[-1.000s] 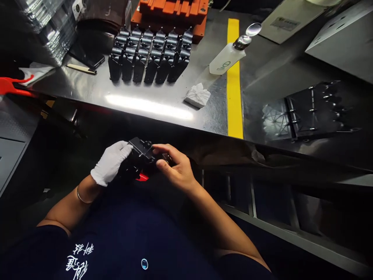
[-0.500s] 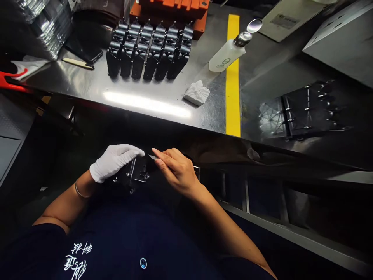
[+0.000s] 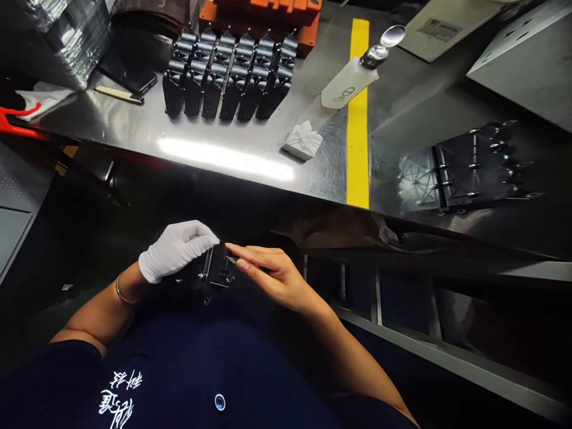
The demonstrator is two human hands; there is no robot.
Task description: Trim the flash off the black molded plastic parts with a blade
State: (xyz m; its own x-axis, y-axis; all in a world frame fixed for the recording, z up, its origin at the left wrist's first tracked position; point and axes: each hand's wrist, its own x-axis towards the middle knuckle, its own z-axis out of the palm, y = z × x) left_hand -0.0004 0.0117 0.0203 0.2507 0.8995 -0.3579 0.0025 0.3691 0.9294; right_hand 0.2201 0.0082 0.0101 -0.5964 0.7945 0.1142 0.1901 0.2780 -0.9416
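As we observe the work, the part, black with bright metal fittings, is held in front of the navy shirt, off the near edge of the tabletop. We record the left hand, in a white glove, as pinching the part's upper edge between thumb and fingers. We find the right hand bare and grasping a small pointed blade, its tip directed at the part's right side; whether it touches, we cannot tell. On the tabletop we note a row of six similar black units, standing close together before an orange block. Right of the row we list a folded white wipe and, beyond it, a bottle with a metal cap, partly overlapping a yellow strip. Past that strip we log a black frame, lying flat.
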